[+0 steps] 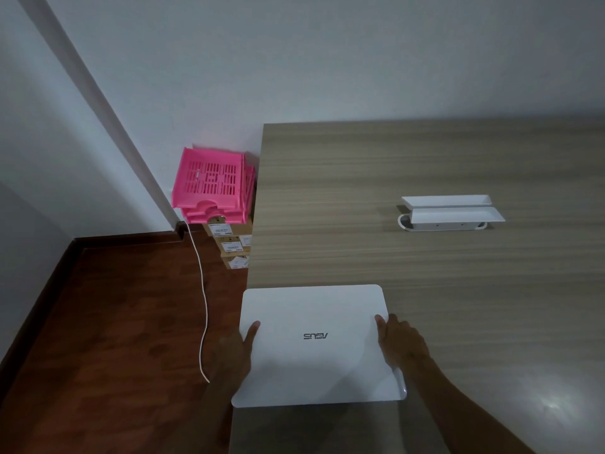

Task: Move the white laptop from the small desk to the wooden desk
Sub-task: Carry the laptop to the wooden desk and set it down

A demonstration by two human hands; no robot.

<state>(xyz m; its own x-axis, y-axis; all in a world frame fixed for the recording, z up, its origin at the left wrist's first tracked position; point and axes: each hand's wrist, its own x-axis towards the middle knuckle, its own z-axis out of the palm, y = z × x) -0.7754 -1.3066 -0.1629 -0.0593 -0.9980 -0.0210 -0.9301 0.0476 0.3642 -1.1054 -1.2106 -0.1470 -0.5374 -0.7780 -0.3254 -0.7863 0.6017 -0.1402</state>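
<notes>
Closed white laptop (317, 345) at wooden desk (425, 257) near-left corner, 6 o'clock. Left hand (234, 352), right hand (402, 344) grip its sides. White tray (451, 213) 2 o'clock; pink baskets (212, 186) 10 o'clock on red-brown floor (114, 322); white wall (294, 60) behind.

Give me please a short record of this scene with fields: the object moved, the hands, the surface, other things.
object: white laptop, lid closed
left hand: grips its left edge
right hand: grips its right edge
surface: wooden desk; the laptop overhangs its near-left corner, contact unclear
on desk: white tray stand
beside desk: pink baskets on stacked boxes
floor: white cable
</notes>
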